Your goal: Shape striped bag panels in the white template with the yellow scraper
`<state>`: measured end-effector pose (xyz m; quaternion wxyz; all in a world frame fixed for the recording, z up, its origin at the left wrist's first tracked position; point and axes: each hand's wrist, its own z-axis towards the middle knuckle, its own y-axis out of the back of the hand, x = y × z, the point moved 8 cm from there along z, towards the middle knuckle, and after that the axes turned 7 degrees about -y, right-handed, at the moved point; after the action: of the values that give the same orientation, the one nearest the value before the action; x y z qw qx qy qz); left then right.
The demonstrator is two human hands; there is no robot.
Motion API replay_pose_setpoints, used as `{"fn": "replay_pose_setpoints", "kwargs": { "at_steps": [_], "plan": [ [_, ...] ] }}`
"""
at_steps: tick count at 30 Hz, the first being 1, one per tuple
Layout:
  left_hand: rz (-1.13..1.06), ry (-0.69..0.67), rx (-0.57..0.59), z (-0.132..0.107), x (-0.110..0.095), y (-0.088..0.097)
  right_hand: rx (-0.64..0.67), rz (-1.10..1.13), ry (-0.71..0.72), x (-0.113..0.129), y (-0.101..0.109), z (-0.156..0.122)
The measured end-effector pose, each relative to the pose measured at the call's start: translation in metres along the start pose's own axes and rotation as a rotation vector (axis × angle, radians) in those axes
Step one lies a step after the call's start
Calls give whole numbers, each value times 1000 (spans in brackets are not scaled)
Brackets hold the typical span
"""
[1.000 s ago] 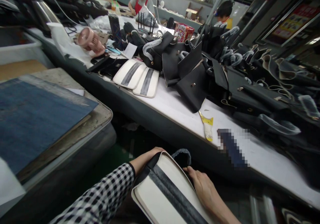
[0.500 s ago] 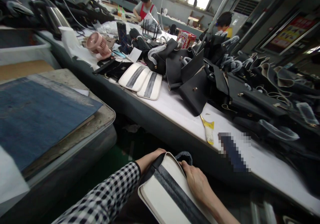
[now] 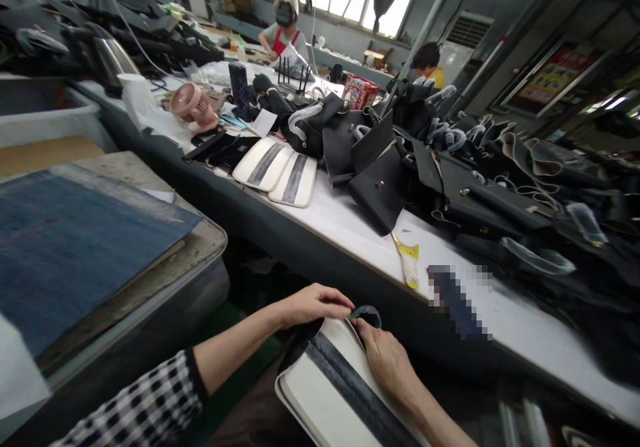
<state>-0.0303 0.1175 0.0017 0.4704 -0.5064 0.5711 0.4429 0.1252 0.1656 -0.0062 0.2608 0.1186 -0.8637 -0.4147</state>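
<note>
A bag [image 3: 325, 394] with a cream panel, a dark lengthwise stripe and black sides rests tilted low in front of me. At its far end stands a dark handle loop [image 3: 369, 312] in clear wrapping. My right hand [image 3: 386, 360] is closed on the bag's right edge, thumb near the handle. My left hand [image 3: 313, 306] reaches over the far top corner, fingers drawn together at the edge beside the handle; its fingertips are partly hidden. The bag's underside is out of sight.
The long white table [image 3: 345, 234] carries two cream striped panels [image 3: 293, 179], black bags [image 3: 377, 187], a yellow-and-white tube [image 3: 409, 264] and a pink fan [image 3: 193, 106]. A blue board [image 3: 90, 240] lies on a stand at left. People [image 3: 285, 37] work at the back.
My left hand has come up from behind the bag's left side to its far top corner. My right hand keeps its hold. The view has shifted slightly.
</note>
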Motion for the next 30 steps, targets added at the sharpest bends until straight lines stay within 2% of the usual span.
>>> {"fn": "replay_pose_setpoints", "kwargs": {
  "at_steps": [2, 4, 15, 22, 25, 28, 30],
  "plan": [
    [71, -47, 39, -5, -14, -6, 7, 10, -4, 0, 0, 0],
    [129, -49, 30, -6, -18, -8, 19, 20, -5, 1, 0, 0],
    [128, -27, 20, 0, 9, -11, 34, 110, 98, 23, 3, 4],
    [124, -82, 124, -2, 7, -12, 29, 127, 121, 36, 1, 7],
    [98, -66, 192, -5, 8, -8, 31, 88, 99, 40, -2, 10],
    [23, -3, 257, -9, 20, -2, 51, 52, 75, 42, -5, 13],
    [-46, 69, 252, -12, 38, 0, 58, 41, 58, 41, -6, 14]
  ]
}}
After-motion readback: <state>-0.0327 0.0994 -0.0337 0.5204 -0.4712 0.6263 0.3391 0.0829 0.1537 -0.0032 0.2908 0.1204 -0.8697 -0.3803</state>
